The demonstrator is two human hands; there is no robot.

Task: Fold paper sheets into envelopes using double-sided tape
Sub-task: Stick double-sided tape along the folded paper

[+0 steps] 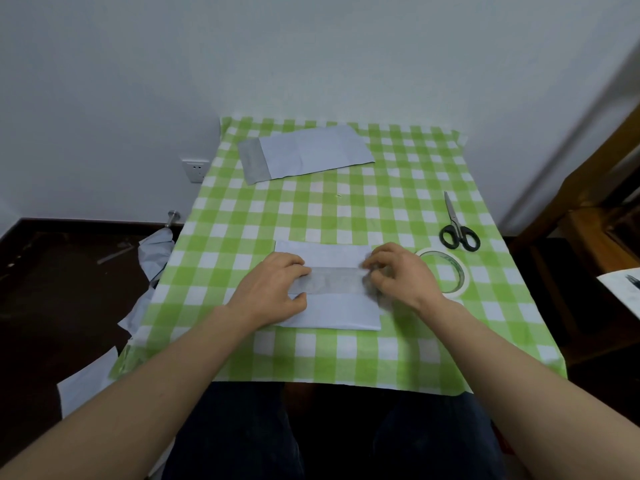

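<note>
White paper (332, 311), seemingly beneath fingers (375, 264)

Folded sheet (332, 311) down flat at 6 o'clock, white, long side running 9 to 3. Grey band (329, 280) crossing its middle, white strip showing beyond. Finished envelope (311, 152) flat at 11 o'clock, slightly skewed, grey flap at 9 o'clock end. Tape roll (462, 271) lying flat at 4 o'clock, just beside sheet.

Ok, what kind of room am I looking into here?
Probably a room in a home, not a workshop: a green checked tablecloth against a plain white wall with a socket, and wooden furniture at the right.
</note>
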